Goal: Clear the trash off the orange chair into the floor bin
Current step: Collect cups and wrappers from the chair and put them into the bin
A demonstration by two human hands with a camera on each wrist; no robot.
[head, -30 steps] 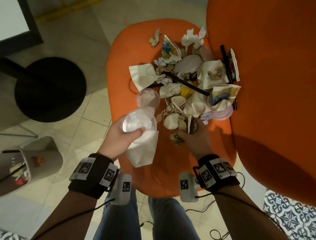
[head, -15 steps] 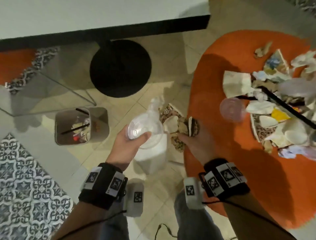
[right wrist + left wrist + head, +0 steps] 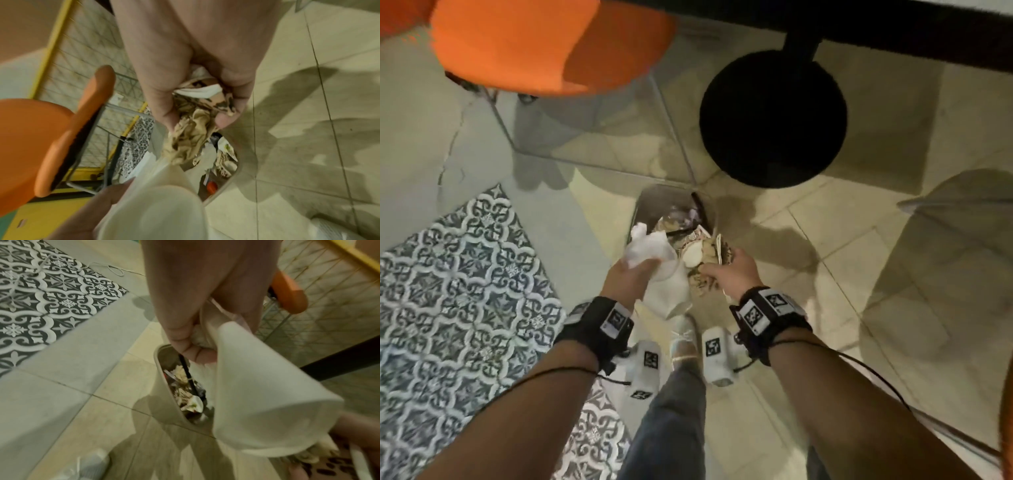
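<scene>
The grey floor bin [image 3: 641, 205] stands on the tiles, part full of scraps and a black straw. Above its near rim my left hand [image 3: 640, 265] grips a clear plastic lid [image 3: 654, 251] together with a white napkin [image 3: 671, 294] that hangs down. In the left wrist view the napkin [image 3: 257, 394] covers much of the bin [image 3: 164, 394]. My right hand [image 3: 717, 265] holds a bunch of crumpled patterned paper [image 3: 700, 260] beside it, over the bin. In the right wrist view the paper [image 3: 191, 138] hangs from the curled fingers above the bin's rim [image 3: 223, 190]. An orange chair [image 3: 534, 44] with a bare seat stands at the far left.
A black round table base [image 3: 774, 116] stands just beyond the bin, under a dark table edge [image 3: 893, 27]. Thin wire chair legs [image 3: 674, 137] run down to the bin's far side. Patterned tiles [image 3: 458, 291] lie to the left. My shoe [image 3: 683, 342] is just short of the bin.
The view has swung from the trash-covered chair to the floor bin. Both hands have carried their trash from beside the chair to above the bin, still holding it.
</scene>
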